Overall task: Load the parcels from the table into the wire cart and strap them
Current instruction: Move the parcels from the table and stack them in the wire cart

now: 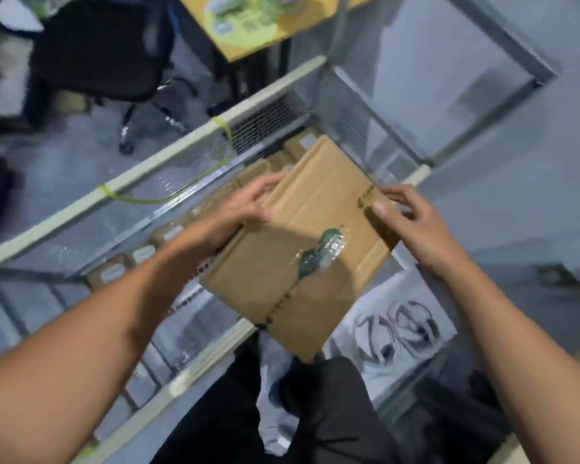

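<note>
One wire cart (168, 152) fills the middle of the head view, cream top rail, mesh sides, partly wrapped in clear film; black office chair (98, 51) stands beyond it on the grey floor; yellow table (248, 41) at top, with blurred green and white items on it. Brown cardboard parcel (302, 249) is held in the air between both hands, tilted, over the cart's near rail and partly over its inside; taped seam down its top face, with green print under the glossy tape. White sheet (399, 329) with dark printed loops lies low right, under the parcel's near corner. Stacked parcels (113, 272) sit inside the cart along its far side, some with white labels. Left hand (245, 205) grips the parcel's left edge, fingers curled onto it; right hand (412, 222) grips the right edge, thumb on top, fingers wrapped round the side. Yellow-green strap (141, 199) hangs slack from the far rail; frame is blurred.
</note>
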